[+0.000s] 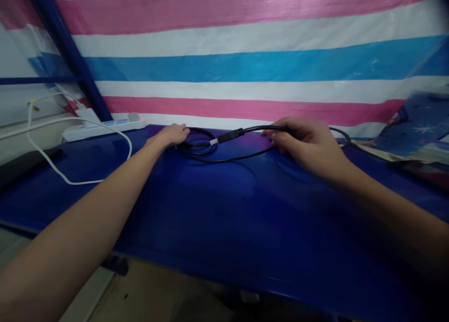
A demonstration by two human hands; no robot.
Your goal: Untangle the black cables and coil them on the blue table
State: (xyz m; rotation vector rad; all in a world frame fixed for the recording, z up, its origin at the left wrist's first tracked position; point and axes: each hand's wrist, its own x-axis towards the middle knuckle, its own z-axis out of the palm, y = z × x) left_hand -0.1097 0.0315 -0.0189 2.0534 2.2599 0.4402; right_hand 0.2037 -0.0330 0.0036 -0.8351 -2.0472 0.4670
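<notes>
The black cable lies in loose loops at the far edge of the blue table, close to the striped sheet that hangs behind it. The left hand rests palm down on the left end of the coil, with its fingers lying together over the loops and pinning them to the surface. The right hand holds the upper strand to the right of the connector; its fingers are curled and closed around the cable, and the strand rises slightly off the table at that point. A further loop emerges beyond the right hand, toward the patterned cloth. The work in hand appears to be gathering the cable into a coil. To do this well, keep the left hand flat and steady so that the existing loops do not spring open. Let the strand run through the right hand in even arcs matched to the loops already laid. Avoid bending the cable sharply at the connector, where the strain is likely to be greatest. Keep the coil clear of the white power strip and the white lead, which lie to the left, apart from the black loops.
</notes>
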